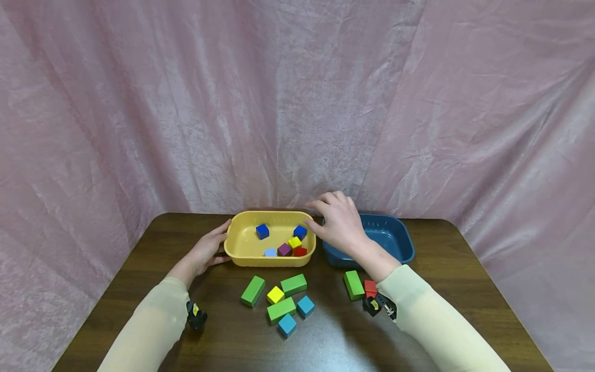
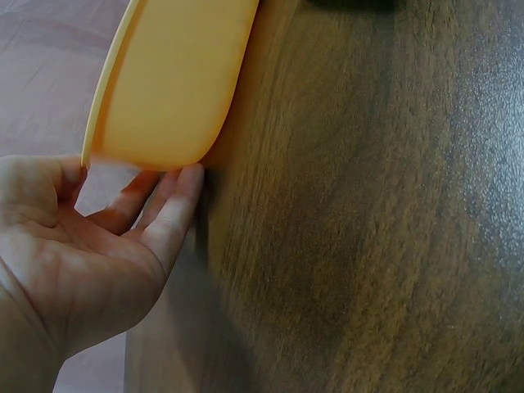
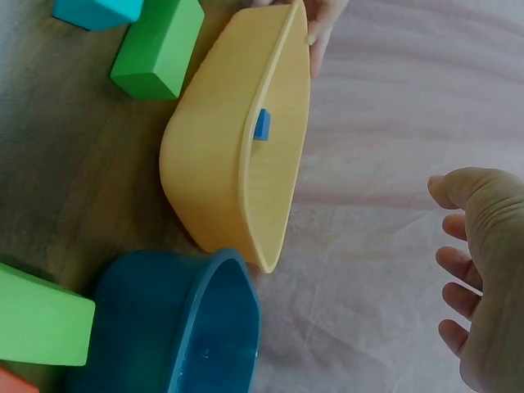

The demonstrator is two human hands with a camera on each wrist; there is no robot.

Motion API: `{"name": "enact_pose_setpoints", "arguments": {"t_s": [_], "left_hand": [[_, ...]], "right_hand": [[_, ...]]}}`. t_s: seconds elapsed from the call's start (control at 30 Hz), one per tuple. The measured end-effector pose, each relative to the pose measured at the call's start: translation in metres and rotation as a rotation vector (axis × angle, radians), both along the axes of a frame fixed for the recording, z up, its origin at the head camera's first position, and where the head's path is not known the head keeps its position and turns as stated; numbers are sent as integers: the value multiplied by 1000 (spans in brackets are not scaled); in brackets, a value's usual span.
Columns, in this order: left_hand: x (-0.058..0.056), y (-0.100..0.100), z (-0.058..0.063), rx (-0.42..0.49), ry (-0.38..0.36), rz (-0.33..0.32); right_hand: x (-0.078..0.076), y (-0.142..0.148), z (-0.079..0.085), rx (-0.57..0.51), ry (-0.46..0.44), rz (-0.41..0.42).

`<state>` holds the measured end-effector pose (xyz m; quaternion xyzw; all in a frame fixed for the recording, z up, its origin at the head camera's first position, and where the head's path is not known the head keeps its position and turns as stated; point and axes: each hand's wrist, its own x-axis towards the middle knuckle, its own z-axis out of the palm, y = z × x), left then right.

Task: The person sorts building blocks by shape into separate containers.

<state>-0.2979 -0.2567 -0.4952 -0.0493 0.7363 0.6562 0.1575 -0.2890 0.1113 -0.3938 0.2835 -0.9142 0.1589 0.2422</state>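
Yellow rectangular plastic bin (image 1: pixel 274 262) sat between the hands, long axis left-right. Left hand (image 1: pixel 208 250) was nearer, gripping its left end, thumb at rim. Right hand (image 1: pixel 342 222) was empty, fingers loosely spread, raised near its right end.

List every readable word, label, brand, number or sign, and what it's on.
Readable text: none.
Yellow rectangular plastic tub, dark blue plastic tub: no lettering visible.
Coloured rectangular and cube blocks: no lettering visible.
Small black wrist-worn device, left and right: yellow patch on each; any print is too small to read.
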Motion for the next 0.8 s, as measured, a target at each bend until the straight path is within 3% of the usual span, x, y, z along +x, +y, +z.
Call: {"name": "enact_pose_setpoints", "arguments": {"t_s": [0.8], "left_hand": [[2,1,5,-4,-4,-6]], "right_hand": [[30,22,-12,5,-12,71]]}}
